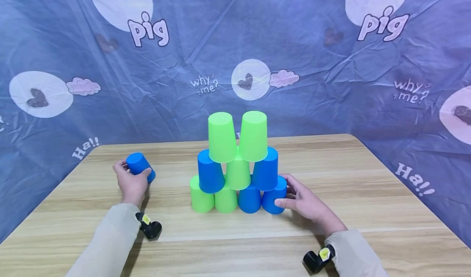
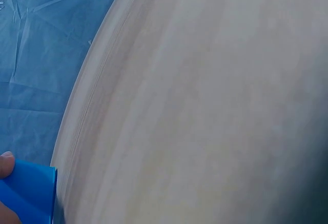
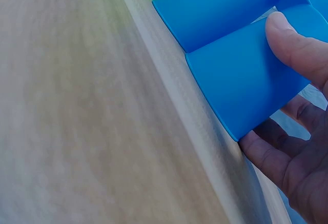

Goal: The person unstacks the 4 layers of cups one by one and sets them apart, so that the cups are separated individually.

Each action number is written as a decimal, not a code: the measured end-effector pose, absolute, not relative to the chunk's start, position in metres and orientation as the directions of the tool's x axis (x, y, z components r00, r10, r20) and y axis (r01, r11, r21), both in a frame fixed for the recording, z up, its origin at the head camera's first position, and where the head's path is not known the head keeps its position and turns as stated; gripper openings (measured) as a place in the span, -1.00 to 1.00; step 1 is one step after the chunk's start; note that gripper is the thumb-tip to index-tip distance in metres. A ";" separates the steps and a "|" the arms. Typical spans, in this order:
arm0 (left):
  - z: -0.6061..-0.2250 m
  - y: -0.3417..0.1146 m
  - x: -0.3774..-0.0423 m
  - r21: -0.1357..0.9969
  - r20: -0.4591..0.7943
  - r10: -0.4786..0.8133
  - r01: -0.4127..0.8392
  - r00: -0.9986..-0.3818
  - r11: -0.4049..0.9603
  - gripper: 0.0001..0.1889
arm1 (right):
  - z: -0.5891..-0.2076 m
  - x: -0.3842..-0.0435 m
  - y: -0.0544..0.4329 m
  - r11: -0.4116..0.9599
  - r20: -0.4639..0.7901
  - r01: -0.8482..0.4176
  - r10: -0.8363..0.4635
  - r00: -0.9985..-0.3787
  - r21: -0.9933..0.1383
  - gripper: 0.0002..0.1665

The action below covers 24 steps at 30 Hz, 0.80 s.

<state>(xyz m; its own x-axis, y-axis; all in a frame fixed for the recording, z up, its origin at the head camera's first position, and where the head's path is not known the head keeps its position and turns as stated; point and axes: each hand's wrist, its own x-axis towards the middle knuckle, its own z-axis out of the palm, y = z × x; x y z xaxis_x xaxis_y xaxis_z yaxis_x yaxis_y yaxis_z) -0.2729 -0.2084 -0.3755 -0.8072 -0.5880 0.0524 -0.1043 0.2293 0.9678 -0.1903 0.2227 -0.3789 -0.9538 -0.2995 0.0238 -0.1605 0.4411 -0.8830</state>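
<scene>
Upside-down cups stand stacked in rows mid-table in the head view. Two green cups [image 1: 220, 138] form the top, above a blue cup [image 1: 211, 173], a green cup [image 1: 238, 170] and another blue cup [image 1: 265, 170]. Green cups [image 1: 201, 197] fill the left of the bottom row, blue ones [image 1: 250, 199] the right. My right hand [image 1: 303, 199] holds the bottom row's rightmost blue cup [image 3: 251, 75], thumb on its near side and fingers behind. Left of the stack, my left hand [image 1: 132, 183] grips a separate blue cup [image 1: 137, 164], tilted, its closed end up.
The wood-grain table [image 1: 176, 252] reaches back to a blue printed cloth [image 1: 206, 36] hanging behind it. Black wrist-worn devices [image 1: 150, 228] sit at both sleeves. In the left wrist view, the table's edge curves beside the held cup.
</scene>
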 end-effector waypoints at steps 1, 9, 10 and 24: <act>-0.375 -0.209 -0.273 0.966 0.057 -0.587 -0.105 -0.807 0.238 -0.25 | -0.379 -0.191 0.223 0.441 0.024 -0.161 -0.301 -0.953 -0.883 -0.28; -0.375 -0.213 -0.272 0.954 0.074 -0.575 -0.110 -0.815 0.278 -0.25 | -0.378 -0.191 0.222 0.436 0.027 -0.164 -0.302 -0.953 -0.885 -0.27; -0.375 -0.214 -0.272 0.954 0.074 -0.575 -0.110 -0.815 0.278 -0.24 | -0.378 -0.191 0.222 0.436 0.027 -0.164 -0.302 -0.953 -0.885 -0.27; -0.362 -0.216 -0.261 0.943 0.106 -0.496 -0.071 -0.862 0.324 -0.11 | -0.379 -0.190 0.221 0.437 0.015 -0.147 -0.290 -0.957 -0.888 -0.28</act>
<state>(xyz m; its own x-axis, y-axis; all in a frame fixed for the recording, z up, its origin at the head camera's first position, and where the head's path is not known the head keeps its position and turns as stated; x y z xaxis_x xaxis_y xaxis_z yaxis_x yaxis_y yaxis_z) -0.2610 -0.2164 -0.3625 -0.8617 -0.4963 0.1057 -0.0711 0.3244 0.9433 -0.1899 0.2213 -0.3791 -0.9568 -0.2902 0.0155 -0.1468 0.4365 -0.8876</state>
